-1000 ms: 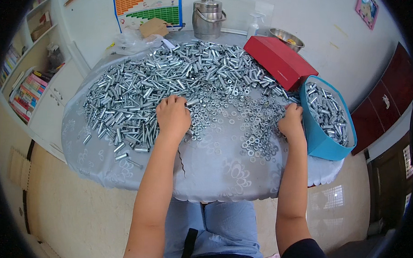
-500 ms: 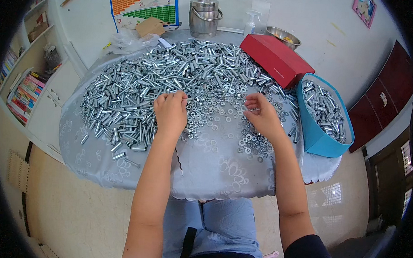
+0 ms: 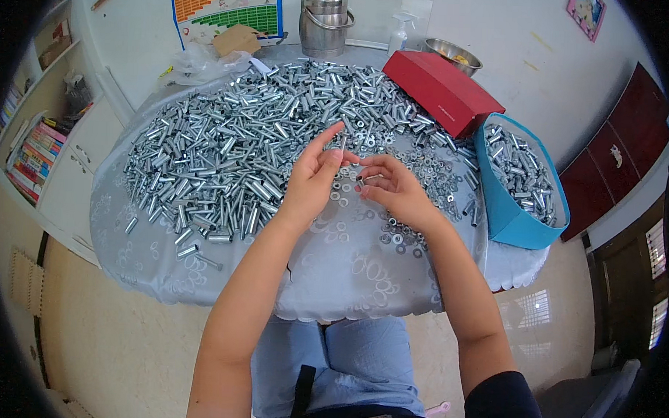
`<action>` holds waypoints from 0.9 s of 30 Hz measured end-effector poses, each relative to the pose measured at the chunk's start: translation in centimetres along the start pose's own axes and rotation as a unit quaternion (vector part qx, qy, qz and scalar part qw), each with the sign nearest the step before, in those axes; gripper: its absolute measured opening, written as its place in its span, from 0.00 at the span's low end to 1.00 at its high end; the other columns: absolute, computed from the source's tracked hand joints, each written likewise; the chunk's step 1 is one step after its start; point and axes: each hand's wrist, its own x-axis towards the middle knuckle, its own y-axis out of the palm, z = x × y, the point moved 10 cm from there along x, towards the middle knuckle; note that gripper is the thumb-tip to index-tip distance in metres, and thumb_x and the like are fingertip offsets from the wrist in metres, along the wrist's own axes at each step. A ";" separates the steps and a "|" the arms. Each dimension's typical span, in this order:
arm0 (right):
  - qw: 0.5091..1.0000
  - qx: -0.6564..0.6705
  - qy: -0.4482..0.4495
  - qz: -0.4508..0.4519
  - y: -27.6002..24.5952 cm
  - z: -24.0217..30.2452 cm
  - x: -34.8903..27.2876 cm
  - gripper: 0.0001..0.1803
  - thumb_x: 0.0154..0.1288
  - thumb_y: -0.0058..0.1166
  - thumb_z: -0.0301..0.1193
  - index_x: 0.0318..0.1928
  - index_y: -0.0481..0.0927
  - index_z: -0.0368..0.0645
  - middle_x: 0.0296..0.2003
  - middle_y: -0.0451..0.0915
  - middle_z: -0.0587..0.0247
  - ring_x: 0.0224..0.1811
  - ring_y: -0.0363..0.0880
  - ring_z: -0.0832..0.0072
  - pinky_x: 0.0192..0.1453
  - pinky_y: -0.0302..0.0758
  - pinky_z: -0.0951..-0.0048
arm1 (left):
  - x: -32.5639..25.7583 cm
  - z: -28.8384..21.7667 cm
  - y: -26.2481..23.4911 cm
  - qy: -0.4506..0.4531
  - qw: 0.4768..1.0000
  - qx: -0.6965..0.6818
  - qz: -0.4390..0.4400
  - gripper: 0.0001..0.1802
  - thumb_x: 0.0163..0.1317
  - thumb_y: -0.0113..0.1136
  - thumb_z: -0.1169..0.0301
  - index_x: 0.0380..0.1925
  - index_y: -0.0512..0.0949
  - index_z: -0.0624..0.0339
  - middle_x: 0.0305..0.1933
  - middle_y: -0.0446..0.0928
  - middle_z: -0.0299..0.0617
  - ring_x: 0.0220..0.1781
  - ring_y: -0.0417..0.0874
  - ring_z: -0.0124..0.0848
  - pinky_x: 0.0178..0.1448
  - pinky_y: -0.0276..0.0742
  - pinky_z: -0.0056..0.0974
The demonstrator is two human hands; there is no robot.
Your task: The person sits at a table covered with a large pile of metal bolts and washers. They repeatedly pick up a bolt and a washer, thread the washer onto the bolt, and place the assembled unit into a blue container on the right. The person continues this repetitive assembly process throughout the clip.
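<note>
I am sitting at the round table (image 3: 324, 282), its pale patterned cloth hanging toward my knees. Just past the bare near part of the cloth, my left hand (image 3: 312, 180) is lifting off the table, thumb and forefinger pinching a short metal pin (image 3: 343, 143) upright, the other fingers loosely curled. My right hand (image 3: 394, 190) is hovering just beside it, fingertips closing on something small and silvery; I cannot tell whether it is a washer. Under both hands, loose washers (image 3: 400, 237) are lying scattered on the cloth.

Beyond my hands, a wide heap of silver metal sleeves (image 3: 226, 153) is covering the left and far part of the table. At the table's right edge, a blue open-topped box (image 3: 513, 208) is standing, partly filled with the same metal parts. Behind that box, a flat red rectangular box (image 3: 442, 91) is lying at an angle. At the table's far edge, a steel lidded pot (image 3: 325, 21) and a brown paper packet (image 3: 236, 40) are sitting. On the wall behind the table, a chart poster (image 3: 227, 10) in orange and green bands is hanging.
</note>
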 end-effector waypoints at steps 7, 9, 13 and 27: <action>0.999 0.021 -0.017 0.036 1.1 -0.4 0.1 0.24 0.53 0.53 0.16 0.50 0.62 0.39 0.43 0.68 0.59 0.45 0.72 0.73 0.48 0.74 0.72 | -0.3 0.7 1.3 -0.040 0.997 -0.040 0.049 0.16 0.66 0.43 0.68 0.52 0.66 0.57 0.36 0.77 0.38 0.40 0.72 0.22 0.51 0.64 0.29; 0.999 0.042 -0.008 0.032 1.3 -0.2 0.0 0.25 0.53 0.53 0.16 0.51 0.62 0.39 0.43 0.68 0.59 0.46 0.72 0.72 0.48 0.74 0.71 | -0.4 0.9 1.1 -0.040 0.998 -0.034 0.043 0.15 0.66 0.43 0.68 0.51 0.66 0.57 0.36 0.77 0.39 0.39 0.72 0.22 0.50 0.64 0.29; 0.998 0.051 0.006 0.021 1.1 0.1 -0.2 0.25 0.53 0.53 0.16 0.51 0.61 0.39 0.44 0.67 0.58 0.47 0.73 0.69 0.48 0.74 0.71 | -0.3 0.4 0.4 -0.019 1.000 -0.017 0.005 0.15 0.65 0.44 0.69 0.51 0.65 0.58 0.36 0.77 0.39 0.39 0.73 0.22 0.50 0.65 0.28; 0.998 0.060 -0.007 0.011 1.2 0.4 -0.3 0.23 0.54 0.52 0.17 0.50 0.61 0.38 0.43 0.67 0.57 0.46 0.75 0.68 0.47 0.74 0.71 | 0.0 0.4 -0.2 -0.012 1.000 0.001 -0.016 0.15 0.64 0.49 0.68 0.49 0.69 0.59 0.36 0.79 0.40 0.36 0.74 0.20 0.43 0.68 0.26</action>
